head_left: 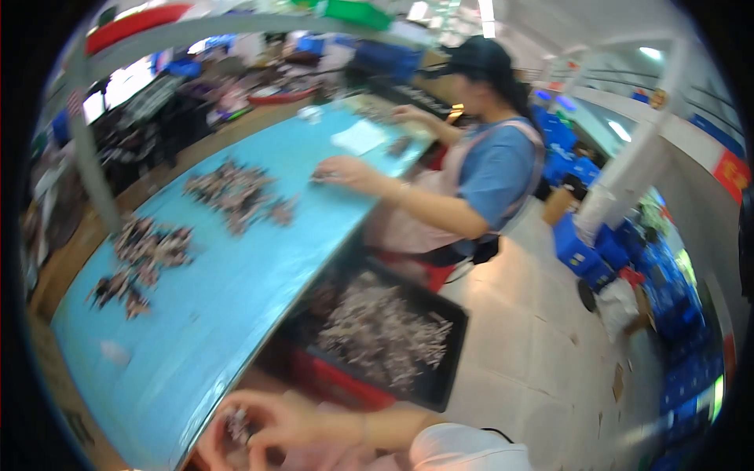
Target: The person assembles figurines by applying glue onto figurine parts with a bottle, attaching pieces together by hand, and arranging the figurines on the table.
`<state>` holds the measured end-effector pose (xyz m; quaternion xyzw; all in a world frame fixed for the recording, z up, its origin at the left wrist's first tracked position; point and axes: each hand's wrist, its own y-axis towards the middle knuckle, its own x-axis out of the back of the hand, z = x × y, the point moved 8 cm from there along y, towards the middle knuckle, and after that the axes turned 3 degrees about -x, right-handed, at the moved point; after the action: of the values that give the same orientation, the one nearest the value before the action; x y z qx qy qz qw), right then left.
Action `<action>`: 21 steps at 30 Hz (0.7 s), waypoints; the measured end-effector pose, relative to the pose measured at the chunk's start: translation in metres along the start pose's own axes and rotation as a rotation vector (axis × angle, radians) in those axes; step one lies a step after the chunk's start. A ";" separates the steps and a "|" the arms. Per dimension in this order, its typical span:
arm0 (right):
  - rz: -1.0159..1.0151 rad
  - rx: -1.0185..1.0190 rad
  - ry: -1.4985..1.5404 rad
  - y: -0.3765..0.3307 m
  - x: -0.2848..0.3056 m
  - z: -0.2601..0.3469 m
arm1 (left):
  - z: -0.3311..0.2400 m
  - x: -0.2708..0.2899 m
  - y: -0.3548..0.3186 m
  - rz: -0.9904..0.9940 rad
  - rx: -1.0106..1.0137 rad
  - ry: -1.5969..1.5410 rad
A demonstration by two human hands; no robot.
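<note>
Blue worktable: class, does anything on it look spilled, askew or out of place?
Nothing stands out. Small grey-brown parts lie in loose heaps on the blue worktable, and more fill the black tray beside it. The picture is too blurred to judge damage.

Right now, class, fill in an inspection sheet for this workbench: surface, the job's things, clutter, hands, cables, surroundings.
Surface: long blue bench top, blurred by motion.
Job's things: piles of small grey-brown parts on the bench; black bin of similar pale parts beside the bench; a cluster of small parts in the wearer's hands.
Clutter: white sheet at the far end of the bench.
Hands: left hand and right hand both closed around the cluster at the lower edge. A co-worker's hand rests on the bench.
Cables: nothing seen.
Surroundings: blue crates stacked on a pale tiled floor.
</note>
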<state>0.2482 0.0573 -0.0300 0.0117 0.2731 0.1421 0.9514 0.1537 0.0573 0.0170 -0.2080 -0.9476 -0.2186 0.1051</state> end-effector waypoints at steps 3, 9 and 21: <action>-0.095 -0.033 -0.136 -0.008 0.016 0.019 | 0.033 -0.012 -0.009 -0.039 -0.009 0.074; -0.538 0.254 -1.572 -0.052 0.088 0.087 | 0.048 -0.006 -0.013 0.001 0.164 0.112; -0.731 0.362 -1.582 -0.036 0.103 0.134 | 0.028 -0.003 -0.014 0.103 0.008 0.272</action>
<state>0.4117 0.0587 0.0272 0.1686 -0.4590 -0.2655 0.8309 0.1473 0.0578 -0.0132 -0.2242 -0.9135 -0.2353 0.2445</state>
